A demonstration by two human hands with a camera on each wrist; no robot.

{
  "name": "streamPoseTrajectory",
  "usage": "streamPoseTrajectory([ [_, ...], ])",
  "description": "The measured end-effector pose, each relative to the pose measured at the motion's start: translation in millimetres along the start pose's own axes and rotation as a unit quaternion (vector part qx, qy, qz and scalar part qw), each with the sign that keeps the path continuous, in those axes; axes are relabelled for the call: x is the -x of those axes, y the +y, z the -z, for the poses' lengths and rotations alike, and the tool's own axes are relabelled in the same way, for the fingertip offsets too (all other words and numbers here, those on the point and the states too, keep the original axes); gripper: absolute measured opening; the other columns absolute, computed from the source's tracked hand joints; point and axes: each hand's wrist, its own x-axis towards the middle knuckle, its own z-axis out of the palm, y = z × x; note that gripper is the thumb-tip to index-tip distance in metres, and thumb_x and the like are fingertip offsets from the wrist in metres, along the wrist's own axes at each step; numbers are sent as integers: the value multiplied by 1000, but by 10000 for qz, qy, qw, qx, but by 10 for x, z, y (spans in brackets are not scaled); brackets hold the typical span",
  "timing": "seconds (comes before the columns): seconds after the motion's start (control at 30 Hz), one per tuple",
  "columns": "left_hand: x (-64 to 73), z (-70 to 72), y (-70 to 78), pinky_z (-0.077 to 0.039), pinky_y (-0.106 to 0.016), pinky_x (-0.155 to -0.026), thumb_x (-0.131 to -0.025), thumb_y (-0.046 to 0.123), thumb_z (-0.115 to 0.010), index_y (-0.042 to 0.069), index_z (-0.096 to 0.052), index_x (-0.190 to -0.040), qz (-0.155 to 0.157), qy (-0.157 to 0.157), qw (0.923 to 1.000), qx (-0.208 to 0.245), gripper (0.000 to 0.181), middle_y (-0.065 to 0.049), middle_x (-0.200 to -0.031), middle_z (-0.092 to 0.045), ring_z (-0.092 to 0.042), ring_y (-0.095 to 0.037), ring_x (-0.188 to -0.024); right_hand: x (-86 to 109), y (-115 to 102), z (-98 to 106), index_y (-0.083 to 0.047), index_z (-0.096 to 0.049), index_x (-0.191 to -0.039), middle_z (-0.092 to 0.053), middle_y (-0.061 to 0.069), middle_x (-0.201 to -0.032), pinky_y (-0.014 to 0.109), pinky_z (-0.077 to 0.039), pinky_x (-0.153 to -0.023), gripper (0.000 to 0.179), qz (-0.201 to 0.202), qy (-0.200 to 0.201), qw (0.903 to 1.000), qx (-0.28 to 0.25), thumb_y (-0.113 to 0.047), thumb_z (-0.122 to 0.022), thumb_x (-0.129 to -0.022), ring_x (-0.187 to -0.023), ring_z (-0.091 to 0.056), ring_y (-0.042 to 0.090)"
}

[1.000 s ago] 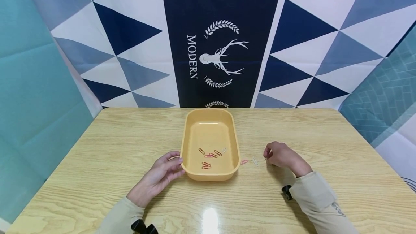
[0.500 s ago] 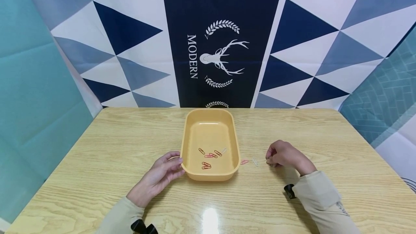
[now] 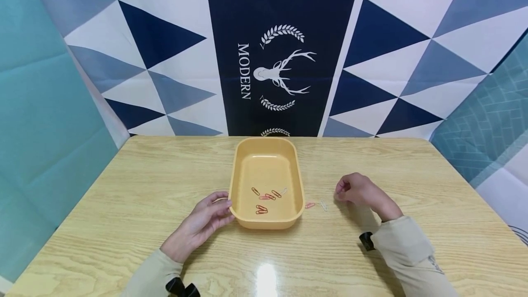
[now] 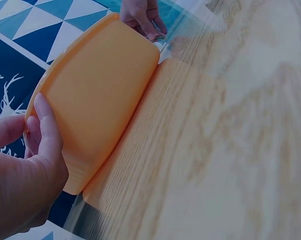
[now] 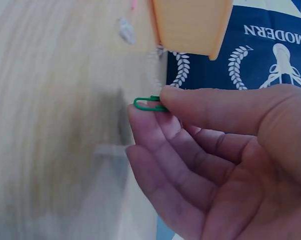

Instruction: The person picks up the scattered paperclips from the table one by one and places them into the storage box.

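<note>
In the head view, my left hand [image 3: 202,226] holds the near left side of a yellow plastic tray [image 3: 265,225]. The left wrist view shows its thumb and fingers pinching the rim of the tray [image 4: 95,100]. Off the tray's right side, my right hand [image 3: 360,194] is just above the table. Between thumb and fingertips it pinches a green paper clip [image 5: 149,109], clearest in the right wrist view. Several red and pink paper clips and a white one [image 3: 283,191] lie in the tray. A pink paper clip [image 3: 310,205] and a white paper clip [image 3: 323,206] lie on the table between tray and right hand.
The wood-grain table [image 3: 165,164] extends around the tray on all sides. Behind it hangs a blue and white patterned cloth [image 3: 272,58] with a deer print. Teal cloth [image 3: 53,127] covers the left side.
My right hand dips slightly to the table and then rises a little toward the left, paper clip between its fingertips. The left hand and the tray stay where they were.
</note>
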Motion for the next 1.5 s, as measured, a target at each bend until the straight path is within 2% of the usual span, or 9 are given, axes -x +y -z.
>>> streamPoseTrajectory([
  [0.13, 4, 0, 14, -54, -25, -83, -96, 0, -53, -9, -30, -133, 25, 29, 10000, -4, 44, -16, -105, -53, -58, -17, -89, -28, -71, 37, 6, -59, -88, -56, 4, -72, 28, -49, -56, 9, 100, -54, 9994, -323, 1, -66, -85, -64, -53, 15],
  [0.33, -2, -12, 13, -54, -25, -83, -96, -1, -53, -9, -29, -134, 45, 45, 10000, 68, 46, -18, -108, -53, -59, -18, -90, -70, -193, 66, 6, -56, -95, -59, 7, -81, 36, -56, -70, 11, 461, -449, 9916, -1118, 0, -64, -89, -75, -58, 18],
  [0.53, -3, -4, 11, -55, -25, -81, -96, -1, -53, -10, -29, -134, 39, 68, 9999, 64, 47, -18, -106, -54, -60, -18, -88, -134, -415, 71, 4, -57, -96, -61, 9, -86, 41, -57, -74, 10, 688, -238, 9906, -1155, -2, -63, -91, -84, -63, 26],
  [0.67, 0, 13, 9, -55, -25, -81, -96, -1, -54, -10, -29, -135, 42, 72, 9999, 60, 47, -17, -105, -54, -60, -18, -87, -207, -624, 31, 3, -58, -95, -61, 9, -86, 43, -56, -73, 10, 836, -144, 9890, -1212, -3, -64, -90, -83, -64, 25],
  [0.93, 22, 25, 3, -54, -26, -83, -96, 0, -54, -8, -29, -135, 76, 81, 9999, 110, 47, -18, -108, -53, -59, -18, -91, -349, -997, -137, 3, -59, -94, -61, 9, -86, 35, -55, -66, 10, 1122, -135, 9816, -1542, -1, -66, -89, -79, -64, 23],
  [1.1, 23, 27, -1, -55, -25, -83, -96, 0, -54, -9, -29, -135, 45, 86, 9999, 71, 47, -17, -106, -53, -59, -18, -89, -416, -1177, -258, 2, -60, -92, -62, 8, -83, 40, -56, -68, 9, 1271, -118, 9783, -1634, -2, -67, -88, -81, -65, 28],
  [1.2, 19, 20, -3, -54, -25, -83, -96, 0, -53, -9, -30, -134, 35, 75, 10000, 37, 45, -16, -105, -53, -58, -17, -89, -461, -1232, -324, 2, -61, -92, -62, 7, -82, 36, -56, -66, 8, 1441, -125, 9769, -1572, -1, -68, -87, -83, -64, 33],
  [1.3, 16, 11, -2, -54, -25, -84, -96, -1, -53, -9, -30, -133, 28, 63, 10000, 18, 44, -16, -105, -52, -58, -17, -89, -501, -1237, -369, 1, -61, -90, -63, 7, -80, 32, -55, -64, 7, 1568, -156, 9760, -1505, 1, -67, -86, -80, -63, 33],
  [1.5, 15, 8, 11, -54, -26, -84, -96, 0, -54, -9, -29, -135, 53, 67, 10000, 27, 47, -18, -107, -53, -59, -18, -90, -512, -1203, -373, 1, -62, -88, -62, 6, -80, 32, -55, -66, 8, 1502, -102, 9758, -1584, 2, -69, -84, -83, -61, 36],
])
